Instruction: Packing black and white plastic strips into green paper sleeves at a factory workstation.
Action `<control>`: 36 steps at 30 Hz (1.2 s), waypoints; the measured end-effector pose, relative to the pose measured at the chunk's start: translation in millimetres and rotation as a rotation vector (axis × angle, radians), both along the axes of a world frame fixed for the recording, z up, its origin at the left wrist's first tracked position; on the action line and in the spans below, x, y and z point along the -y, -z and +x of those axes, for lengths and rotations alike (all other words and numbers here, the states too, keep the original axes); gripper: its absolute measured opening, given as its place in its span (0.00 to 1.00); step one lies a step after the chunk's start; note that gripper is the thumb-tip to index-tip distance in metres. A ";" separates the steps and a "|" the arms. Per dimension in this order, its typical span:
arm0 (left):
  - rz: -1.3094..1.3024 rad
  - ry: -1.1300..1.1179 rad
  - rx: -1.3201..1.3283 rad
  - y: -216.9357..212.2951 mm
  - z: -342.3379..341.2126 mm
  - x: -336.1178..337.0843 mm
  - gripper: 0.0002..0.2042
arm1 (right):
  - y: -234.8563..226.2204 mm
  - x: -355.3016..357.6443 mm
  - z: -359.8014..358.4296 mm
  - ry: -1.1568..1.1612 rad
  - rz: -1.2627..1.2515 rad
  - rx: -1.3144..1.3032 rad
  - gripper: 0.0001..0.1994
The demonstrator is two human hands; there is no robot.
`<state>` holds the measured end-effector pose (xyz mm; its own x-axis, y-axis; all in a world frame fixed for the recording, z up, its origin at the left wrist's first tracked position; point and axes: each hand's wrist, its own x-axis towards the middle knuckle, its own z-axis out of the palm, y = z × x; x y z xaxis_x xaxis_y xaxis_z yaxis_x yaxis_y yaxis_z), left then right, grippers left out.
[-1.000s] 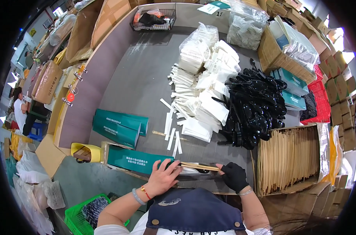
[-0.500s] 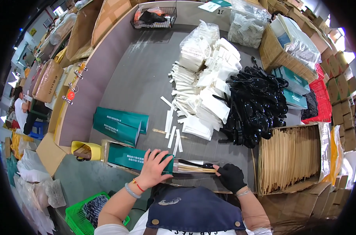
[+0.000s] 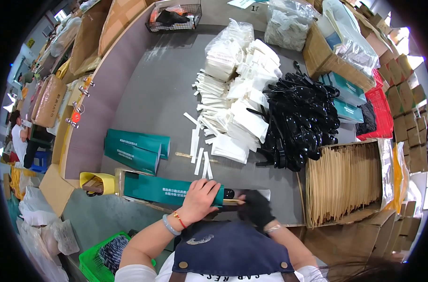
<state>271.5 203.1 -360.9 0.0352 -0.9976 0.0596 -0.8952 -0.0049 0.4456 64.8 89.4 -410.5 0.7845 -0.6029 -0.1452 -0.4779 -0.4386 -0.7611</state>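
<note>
A long green paper sleeve [image 3: 148, 188] lies along the table's near edge, with my left hand [image 3: 202, 201] laid over its right end, fingers close together and holding it. From that end stick out pale wooden chopsticks [image 3: 232, 202] and the rounded black end of a spoon [image 3: 228, 193]. My right hand [image 3: 257, 207], in a black glove and blurred, pinches the chopsticks by their outer ends. A whitish strip [image 3: 263, 193] shows behind the glove. Most of the bundle is hidden inside the sleeve.
White paper packets [image 3: 242, 117] and black plastic spoons [image 3: 301, 117] are heaped mid-table. At right stands a carton full of wooden sticks [image 3: 343, 185]. More green sleeves [image 3: 131, 152] lie at left, near a yellow container [image 3: 109, 181]. A raised side wall [image 3: 103, 84] borders the table.
My right hand has moved left, and the bundle has slid deeper into the green sleeve. My left hand's fingers have drawn closer together. The whole view has shifted slightly.
</note>
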 end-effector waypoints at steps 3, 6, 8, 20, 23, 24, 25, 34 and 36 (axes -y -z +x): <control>-0.030 0.039 0.029 4.6 -1.7 7.4 0.35 | -14.0 -16.9 26.3 -0.006 0.148 0.106 0.16; -0.019 0.130 0.084 -7.1 7.9 14.4 0.31 | -27.8 6.1 19.0 -0.021 -0.105 0.082 0.26; 0.024 0.224 0.137 -9.6 4.9 20.0 0.23 | -47.9 20.8 20.4 -0.155 -0.411 -0.024 0.29; 0.044 -0.071 0.389 -42.1 105.8 18.5 0.21 | -87.6 44.3 -10.1 -0.009 -0.506 -0.212 0.29; -0.115 -0.353 0.025 -6.8 54.6 -11.5 0.27 | -84.9 32.6 -0.7 -0.059 -0.415 -0.300 0.29; -0.045 -0.433 0.058 3.8 38.2 -17.4 0.34 | -83.3 29.3 0.3 -0.066 -0.414 -0.280 0.29; 0.027 -0.516 0.091 13.5 25.7 -23.4 0.41 | -82.7 26.9 1.1 -0.076 -0.412 -0.258 0.30; 0.060 -0.598 -0.183 29.6 26.1 -32.2 0.44 | -81.1 20.1 13.0 -0.230 -0.338 -0.279 0.31; 0.070 -0.602 -0.182 26.9 23.5 -32.0 0.44 | -69.3 10.7 26.4 -0.266 -0.312 -0.269 0.31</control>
